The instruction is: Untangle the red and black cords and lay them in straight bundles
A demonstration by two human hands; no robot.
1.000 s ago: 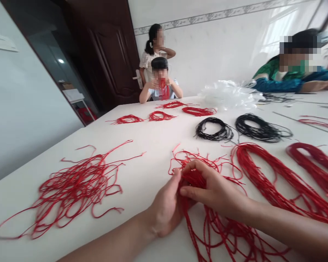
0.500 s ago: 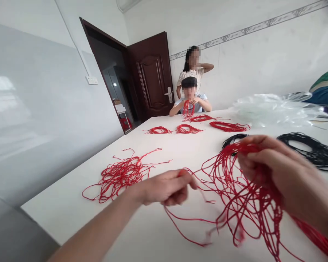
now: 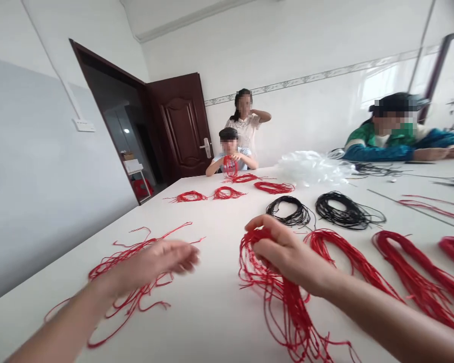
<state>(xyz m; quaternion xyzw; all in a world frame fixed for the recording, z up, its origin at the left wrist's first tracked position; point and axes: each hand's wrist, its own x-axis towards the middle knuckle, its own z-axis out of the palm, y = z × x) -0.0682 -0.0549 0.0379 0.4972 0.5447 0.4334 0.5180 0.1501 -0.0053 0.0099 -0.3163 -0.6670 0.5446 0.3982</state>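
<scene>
My right hand (image 3: 283,252) is closed around a bundle of thin red cords (image 3: 297,307). Loops show above its fingers, and long strands hang down to the white table. My left hand (image 3: 166,259) is a little blurred, its fingers loosely stretched toward the right with no cord visible in them. It is over a loose tangle of red cords (image 3: 117,264) on the table's left side, partly hiding it. A gap separates the two hands.
Several red cord hanks lie to the right, one (image 3: 412,282) near my forearm. Two black cord coils (image 3: 342,209) sit behind my right hand. Clear plastic bags (image 3: 310,169) are piled farther back. A co-worker across the table (image 3: 230,151) handles red cords; another sits right.
My left hand has moved left, away from the bundle, and no longer grips the cord it was pulling. More strands lie at the left tangle. The view has turned right.
</scene>
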